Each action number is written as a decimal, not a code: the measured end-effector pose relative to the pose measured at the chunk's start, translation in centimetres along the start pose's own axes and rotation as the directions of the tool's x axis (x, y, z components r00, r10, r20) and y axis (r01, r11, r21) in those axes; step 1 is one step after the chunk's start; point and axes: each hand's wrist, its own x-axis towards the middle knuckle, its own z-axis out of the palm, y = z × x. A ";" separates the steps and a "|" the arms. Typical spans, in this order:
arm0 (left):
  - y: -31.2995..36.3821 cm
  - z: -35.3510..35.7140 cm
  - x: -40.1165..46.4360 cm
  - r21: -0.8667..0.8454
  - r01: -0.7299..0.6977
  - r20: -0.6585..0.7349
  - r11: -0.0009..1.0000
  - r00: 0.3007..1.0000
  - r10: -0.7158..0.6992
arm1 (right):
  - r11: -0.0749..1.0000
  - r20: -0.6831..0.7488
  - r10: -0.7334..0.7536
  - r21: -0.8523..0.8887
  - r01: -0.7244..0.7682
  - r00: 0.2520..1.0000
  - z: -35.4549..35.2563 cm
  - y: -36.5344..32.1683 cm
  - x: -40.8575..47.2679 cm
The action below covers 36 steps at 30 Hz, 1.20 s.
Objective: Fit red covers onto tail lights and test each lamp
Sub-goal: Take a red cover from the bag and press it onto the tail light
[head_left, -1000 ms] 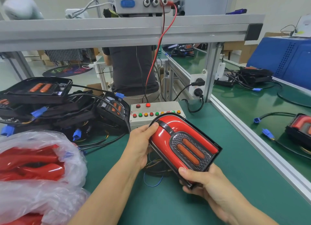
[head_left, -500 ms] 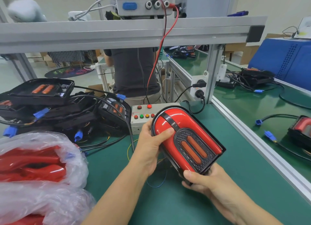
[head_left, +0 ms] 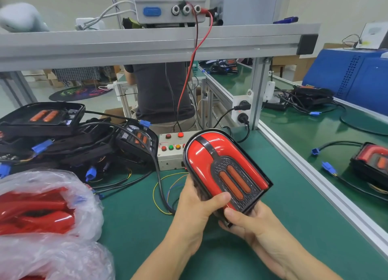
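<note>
The tail light [head_left: 225, 170], red cover fitted, is held above the green bench [head_left: 273, 174] at frame centre. Its rear and lower corner are hidden by both hands. The left hand [head_left: 197, 212] grips the lower left edge, thumb across the face; the right hand [head_left: 252, 225] grips the bottom edge, thumb on top. Red covers in the plastic bag [head_left: 48, 216], lower left, are uncountable. Uncovered lamps [head_left: 69, 137] pile at left, count unclear. One button box [head_left: 171, 154] is partly blocked behind.
</note>
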 end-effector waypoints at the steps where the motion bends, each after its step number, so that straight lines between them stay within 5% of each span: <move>1: 0.1 -0.2 0.1 -0.013 0.004 -0.001 1.000 1.000 -0.004 | 1.000 0.006 0.000 0.003 0.000 1.000 0.0 -0.1 -0.1; 11: -0.4 0.1 0.4 0.016 -0.081 -0.050 0.997 0.995 0.082 | 0.994 -0.153 -0.043 -0.108 0.026 0.987 1.1 0.0 0.6; 20: 0.2 -0.1 0.8 0.002 -0.010 0.000 1.000 1.000 0.010 | 0.996 -0.079 -0.003 -0.085 -0.004 0.997 0.0 0.0 0.3; 24: 1.8 0.4 1.3 -0.104 0.051 -0.111 0.993 0.992 -0.062 | 0.999 -0.082 0.037 -0.024 -0.039 0.996 -0.7 0.1 0.2; 32: 3.3 -0.1 3.0 -0.096 0.001 -0.276 0.995 0.961 -0.027 | 0.969 -0.044 0.083 -0.231 -0.092 0.996 -1.0 -0.1 -0.2; 36: 3.4 -0.6 3.0 -0.095 -0.012 -0.232 0.995 0.973 -0.010 | 0.925 -0.280 -0.089 -0.378 -0.025 0.956 -2.7 -3.3 0.6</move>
